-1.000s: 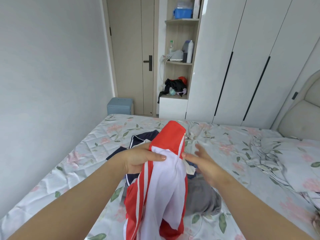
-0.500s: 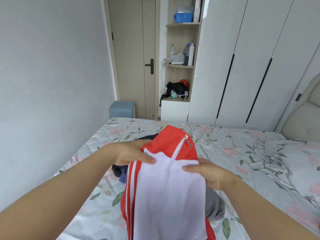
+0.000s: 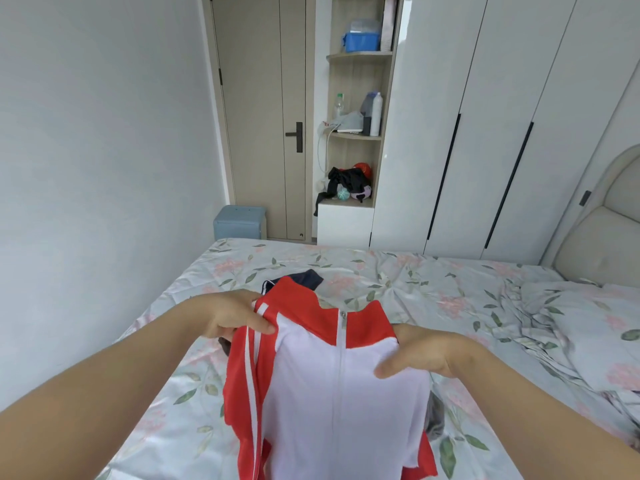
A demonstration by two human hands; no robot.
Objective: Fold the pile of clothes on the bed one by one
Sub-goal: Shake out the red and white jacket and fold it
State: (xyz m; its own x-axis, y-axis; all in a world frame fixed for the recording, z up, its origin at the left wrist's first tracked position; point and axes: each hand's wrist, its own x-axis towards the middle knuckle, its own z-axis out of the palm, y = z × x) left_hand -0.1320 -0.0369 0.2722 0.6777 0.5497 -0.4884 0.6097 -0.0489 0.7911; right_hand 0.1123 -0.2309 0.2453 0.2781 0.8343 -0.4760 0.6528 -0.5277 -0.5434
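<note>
The red-and-white zip-front track jacket (image 3: 341,393) is held up above the floral-sheeted bed (image 3: 433,282). Its front panel faces the camera, the collar is uppermost, and the lower part hangs past the bottom edge of the view. The zip is closed up to the collar.

The left hand (image 3: 230,317) pinches the jacket at its red, white-striped shoulder, with the thumb pressed on the front and the other fingers curled behind the cloth. The right hand (image 3: 424,353) grips the opposite shoulder with the thumb flat on the white panel. Its remaining fingers are hidden by the fabric and appear to be curled round it.

A dark navy garment with white trim (image 3: 306,277) lies on the sheet just past the collar. A grey garment (image 3: 434,415) shows at the jacket's right edge. White wardrobe doors (image 3: 485,133) stand beyond the bed.
</note>
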